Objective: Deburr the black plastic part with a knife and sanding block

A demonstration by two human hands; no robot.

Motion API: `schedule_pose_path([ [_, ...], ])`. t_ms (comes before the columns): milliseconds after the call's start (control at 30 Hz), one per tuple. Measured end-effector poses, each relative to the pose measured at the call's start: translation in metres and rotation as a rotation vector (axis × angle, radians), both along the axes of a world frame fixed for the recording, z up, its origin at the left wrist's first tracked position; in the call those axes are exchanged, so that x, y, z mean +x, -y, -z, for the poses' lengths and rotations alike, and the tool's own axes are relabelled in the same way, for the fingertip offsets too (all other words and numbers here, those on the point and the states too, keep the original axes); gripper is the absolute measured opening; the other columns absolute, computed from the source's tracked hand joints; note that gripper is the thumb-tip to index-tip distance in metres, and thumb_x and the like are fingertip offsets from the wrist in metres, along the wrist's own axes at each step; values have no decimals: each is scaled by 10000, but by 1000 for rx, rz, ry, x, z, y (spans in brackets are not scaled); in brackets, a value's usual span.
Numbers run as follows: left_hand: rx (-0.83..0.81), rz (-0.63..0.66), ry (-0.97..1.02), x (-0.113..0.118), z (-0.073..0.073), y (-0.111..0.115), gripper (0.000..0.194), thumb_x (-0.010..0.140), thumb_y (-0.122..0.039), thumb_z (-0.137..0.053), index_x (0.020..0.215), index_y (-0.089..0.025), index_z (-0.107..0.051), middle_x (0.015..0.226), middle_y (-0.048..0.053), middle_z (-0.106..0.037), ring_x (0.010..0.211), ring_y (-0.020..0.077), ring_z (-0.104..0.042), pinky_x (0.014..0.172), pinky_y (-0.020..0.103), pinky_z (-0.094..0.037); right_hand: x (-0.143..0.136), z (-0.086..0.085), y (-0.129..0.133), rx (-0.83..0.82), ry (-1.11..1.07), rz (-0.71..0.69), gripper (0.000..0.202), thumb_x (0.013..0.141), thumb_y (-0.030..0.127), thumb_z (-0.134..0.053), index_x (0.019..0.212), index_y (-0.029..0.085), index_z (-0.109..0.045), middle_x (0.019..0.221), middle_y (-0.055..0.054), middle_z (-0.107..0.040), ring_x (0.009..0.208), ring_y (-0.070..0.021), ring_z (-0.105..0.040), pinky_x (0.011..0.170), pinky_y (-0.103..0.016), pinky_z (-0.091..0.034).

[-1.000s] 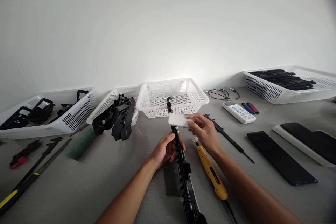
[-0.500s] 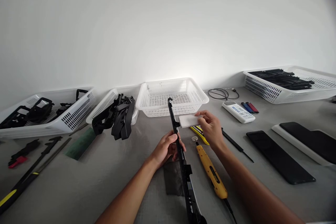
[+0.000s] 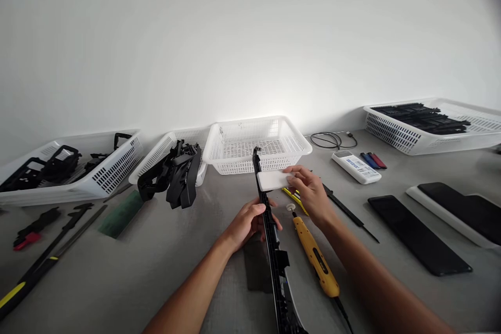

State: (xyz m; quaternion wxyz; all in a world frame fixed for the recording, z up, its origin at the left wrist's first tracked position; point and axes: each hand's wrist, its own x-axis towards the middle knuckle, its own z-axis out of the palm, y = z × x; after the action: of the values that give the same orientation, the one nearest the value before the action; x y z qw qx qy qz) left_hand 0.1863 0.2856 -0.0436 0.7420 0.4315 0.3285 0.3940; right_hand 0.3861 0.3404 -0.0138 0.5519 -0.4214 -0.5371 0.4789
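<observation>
So your gray tabletop (image 3: pixel 176 276) fills most of the lower frame, with white plastic baskets along its back. The one at upper right (image 3: pixel 399 133) has a pile of thin black parts, the one at far left (image 3: pixel 117 164) holds black frames, and the one left of center (image 3: pixel 152 159) has black trim pieces hanging over its front. Your long black plastic strip (image 3: pixel 272 240) runs from bottom center up to the front of the middle basket (image 3: pixel 230 167). Your left hand (image 3: pixel 245 222) has it gripped around mid-length, thumb on top, fingers wrapped underneath. Your right hand (image 3: pixel 307 188) is pinching the right end of a flat white block (image 3: pixel 271 180), whose left end overlaps the strip's upper part; can't tell if they're actually touching. That yellow rotary tool (image 3: pixel 317 258) lies just right of the strip, at lower center-right. A yellow utility knife (image 3: pixel 297 199) sits partly hidden by your right hand, near the tool's tip.
</observation>
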Motion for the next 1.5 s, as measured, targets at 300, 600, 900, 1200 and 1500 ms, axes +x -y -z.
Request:
schedule_pose_path([
  [300,14,18,-14,-1,-1,1,518,904,-494,-587,1262,-122,-631,851,135,-784,556,164,-648,454,220,-462,5,-4,2,-57,-197,-65,417,756,326,-716,1167,259,-686,913,3,-623,715,-157,-497,667,-295,-448],
  [600,42,37,-24,-1,-1,0,502,890,-493,-631,1220,-116,-655,880,142,-785,541,150,-638,463,218,-480,-3,-6,9,-159,101,-129,491,829,605,-705,623,210,-500,553,56,-367,522,-102,-278,500,-272,-207],
  [900,12,47,10,-3,2,0,477,864,-448,-617,1194,-107,-661,934,157,-792,585,167,-651,467,230,-461,-1,-1,4,-237,-78,-113,353,770,517,-710,705,208,-554,581,42,-440,515,-111,-362,495,-259,-307],
  [1200,18,35,12,-2,3,1,504,881,-425,-599,1266,-101,-629,926,151,-795,609,176,-657,479,239,-455,12,4,-6,-153,-155,22,393,814,532,-721,699,227,-502,585,56,-392,524,-108,-316,488,-263,-279],
  [1500,33,17,-53,4,-3,3,739,1002,-612,-513,1554,-141,-375,838,119,-795,534,181,-666,445,236,-453,-8,-10,16,-28,-85,-232,427,886,524,-727,1189,229,-670,608,66,-462,536,-128,-407,524,-276,-352],
])
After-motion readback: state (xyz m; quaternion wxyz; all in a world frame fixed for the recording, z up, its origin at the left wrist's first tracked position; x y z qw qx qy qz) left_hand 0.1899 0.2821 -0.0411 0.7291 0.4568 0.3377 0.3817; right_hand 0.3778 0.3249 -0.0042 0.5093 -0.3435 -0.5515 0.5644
